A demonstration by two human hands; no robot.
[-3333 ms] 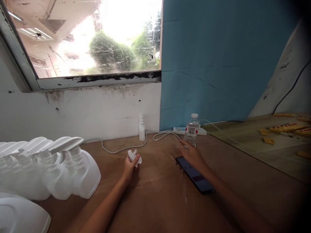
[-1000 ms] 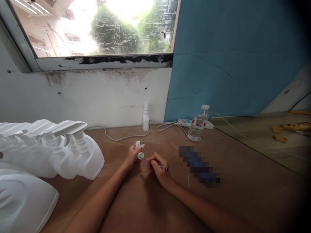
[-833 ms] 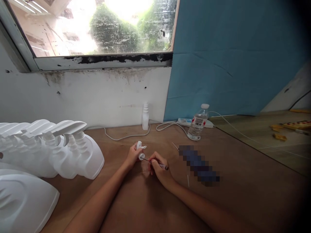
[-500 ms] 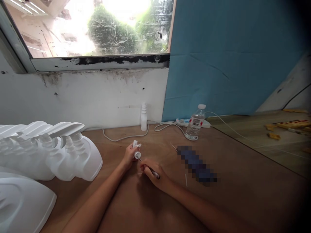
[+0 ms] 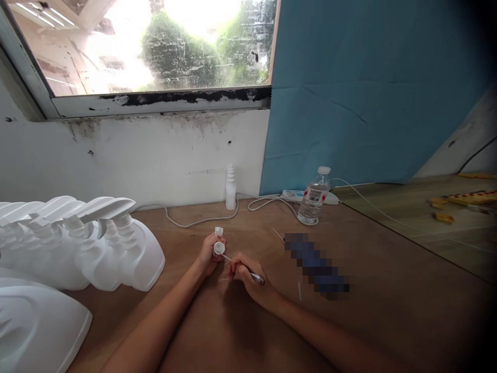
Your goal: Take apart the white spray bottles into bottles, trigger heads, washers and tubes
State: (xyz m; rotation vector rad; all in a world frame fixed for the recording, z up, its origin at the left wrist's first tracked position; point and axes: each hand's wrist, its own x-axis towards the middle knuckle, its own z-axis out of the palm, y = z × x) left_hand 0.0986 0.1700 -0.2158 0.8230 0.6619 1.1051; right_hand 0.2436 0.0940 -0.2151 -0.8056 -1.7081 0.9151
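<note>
My left hand is closed around a small white plastic cap, its round open end turned toward me. A squarish white piece sticks out above the fingers; whether it is joined to the cap is hidden. In my right hand a slim pen-like tool with a dark, shiny handle is gripped by closed fingers. Its thin shaft reaches left, the tip at the cap's lower rim. I cannot tell whether the tip is inside. Both hands are just above the brown table.
White plastic bottles with ribbed necks crowd the left. By the wall stand a small white bottle, a cable, a power strip and a water bottle. A blurred-out dark blue object lies right of my hands.
My right hand has drawn slightly to the right with the tool, showing more shaft. The cap has turned so that its round end faces me more fully.
</note>
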